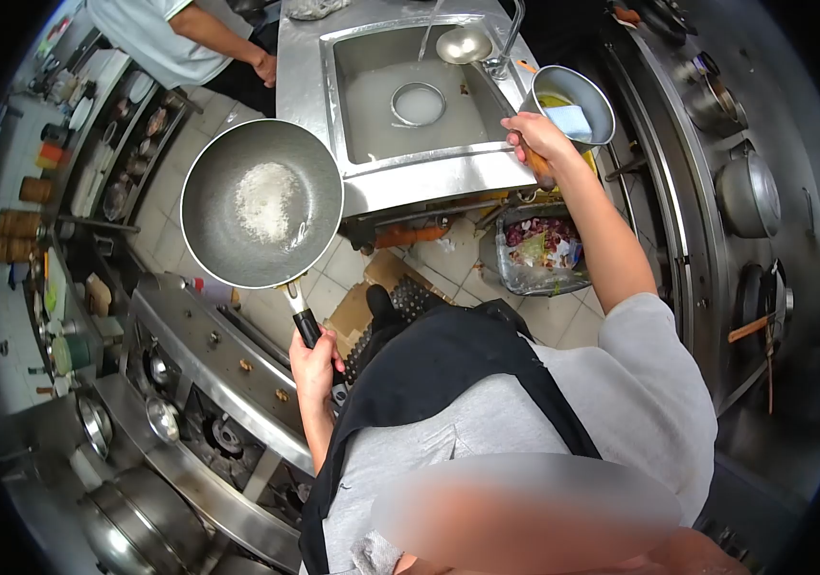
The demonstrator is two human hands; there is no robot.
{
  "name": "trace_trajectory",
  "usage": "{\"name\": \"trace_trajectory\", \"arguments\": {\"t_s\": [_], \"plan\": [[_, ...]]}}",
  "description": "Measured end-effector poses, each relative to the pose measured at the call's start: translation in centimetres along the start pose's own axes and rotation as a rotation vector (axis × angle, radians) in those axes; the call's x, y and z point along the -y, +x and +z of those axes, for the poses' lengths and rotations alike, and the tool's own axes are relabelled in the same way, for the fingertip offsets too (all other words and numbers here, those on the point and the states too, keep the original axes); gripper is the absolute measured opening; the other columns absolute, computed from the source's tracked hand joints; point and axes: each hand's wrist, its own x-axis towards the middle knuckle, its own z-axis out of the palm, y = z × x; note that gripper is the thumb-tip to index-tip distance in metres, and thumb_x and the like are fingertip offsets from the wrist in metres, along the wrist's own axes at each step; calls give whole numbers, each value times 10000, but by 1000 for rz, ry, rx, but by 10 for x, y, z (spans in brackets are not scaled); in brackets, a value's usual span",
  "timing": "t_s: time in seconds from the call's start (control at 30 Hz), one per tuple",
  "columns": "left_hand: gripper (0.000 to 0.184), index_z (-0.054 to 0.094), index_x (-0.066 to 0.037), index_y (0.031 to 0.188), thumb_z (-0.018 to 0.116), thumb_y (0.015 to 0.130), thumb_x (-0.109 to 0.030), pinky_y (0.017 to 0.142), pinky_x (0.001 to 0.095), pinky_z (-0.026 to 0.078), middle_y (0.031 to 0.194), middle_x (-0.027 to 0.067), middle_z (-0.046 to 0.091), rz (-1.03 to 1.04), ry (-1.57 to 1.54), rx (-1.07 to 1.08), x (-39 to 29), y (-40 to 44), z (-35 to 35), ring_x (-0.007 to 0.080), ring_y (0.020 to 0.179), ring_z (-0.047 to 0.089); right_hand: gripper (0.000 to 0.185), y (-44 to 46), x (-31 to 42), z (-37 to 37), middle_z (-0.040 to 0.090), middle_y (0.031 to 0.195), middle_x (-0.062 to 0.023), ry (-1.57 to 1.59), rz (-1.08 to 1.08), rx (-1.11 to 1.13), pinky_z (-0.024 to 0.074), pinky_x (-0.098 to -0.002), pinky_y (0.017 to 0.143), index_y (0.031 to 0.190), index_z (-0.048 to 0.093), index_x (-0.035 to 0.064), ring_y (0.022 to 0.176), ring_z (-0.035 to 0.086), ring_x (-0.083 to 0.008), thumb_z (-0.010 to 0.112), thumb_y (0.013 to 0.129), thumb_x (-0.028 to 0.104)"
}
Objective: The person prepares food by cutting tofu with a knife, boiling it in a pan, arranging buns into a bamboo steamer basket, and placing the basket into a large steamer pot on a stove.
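My left hand [315, 367] is closed round the black handle of a frying pan [218, 216]. A patch of white grains or powder [265, 202] lies in the middle of the pan, which is held level left of the sink. In my right hand [536, 139] is the wooden handle of a ladle [463, 45], its metal bowl over the far right of the sink [357, 171] near the tap [498, 65]. A thin stream of water falls from above into the sink. Cloudy water and a round strainer or ring [418, 103] are in the basin.
A metal pot [605, 93] with a pale blue cloth or sponge stands right of the sink. Below it is a bin [511, 278] of food scraps. Stove burners [227, 433] are at lower left. Another person [201, 27] stands at upper left.
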Motion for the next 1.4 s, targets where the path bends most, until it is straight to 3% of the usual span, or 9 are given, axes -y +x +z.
{"name": "trace_trajectory", "arguments": {"t_s": [0.17,0.3,0.4,0.57,0.63,0.67,0.8,1.13,1.4], "plan": [[111,510,-35,944,611,899,-40,412,279,430,664,46,556,-16,47,149,-34,40,-23,129,430,495,193,-33,24,13,538,659,0,21,-27,49,378,-301,414,889,531,66,447,495,-149,634,962,212],[104,513,-26,948,601,894,-40,422,275,438,696,52,574,-25,108,273,-55,76,-43,125,446,508,281,-53,50,33,528,660,12,18,6,47,348,-280,409,1122,614,-5,436,448,-114,628,971,232],[102,514,-25,949,600,897,-43,428,273,440,697,50,574,-66,139,348,-68,97,-49,121,461,512,377,-53,58,43,524,661,16,58,16,53,343,-268,414,1249,593,-38,437,436,-100,607,984,229],[101,513,-24,952,597,901,-43,431,271,442,705,44,575,-99,146,394,-75,107,-38,110,475,509,390,-60,66,47,515,661,19,36,23,74,329,-252,415,1259,583,-53,441,428,-95,587,998,236],[98,512,-24,953,595,902,-41,428,271,440,704,42,574,-99,133,388,-80,109,-27,107,477,507,305,-66,73,44,489,637,51,1,13,42,297,-224,389,1205,618,0,411,395,-61,548,1025,236],[108,510,-25,955,598,894,-41,438,271,439,721,40,571,-102,121,416,-80,110,-21,104,500,508,357,-67,77,37,512,658,20,6,11,89,328,-240,410,1229,597,-38,439,415,-80,597,999,235],[106,511,-33,945,600,895,-58,434,270,427,693,32,551,-151,115,439,-84,102,5,105,477,492,319,-63,84,16,498,652,21,-8,41,131,326,-227,411,1173,618,-25,435,410,-75,591,1005,245],[100,524,-29,935,597,903,-89,452,268,441,664,21,536,-168,29,582,-67,121,83,110,472,492,345,-61,89,-22,481,643,34,-71,53,196,311,-227,406,1217,612,-14,422,408,-69,564,1018,264],[102,530,-37,932,611,907,-96,456,265,453,684,15,544,-178,16,562,-63,132,119,101,485,500,345,-62,84,-34,486,643,36,-80,63,268,317,-223,395,1222,604,-1,416,408,-66,570,1016,273]]}}
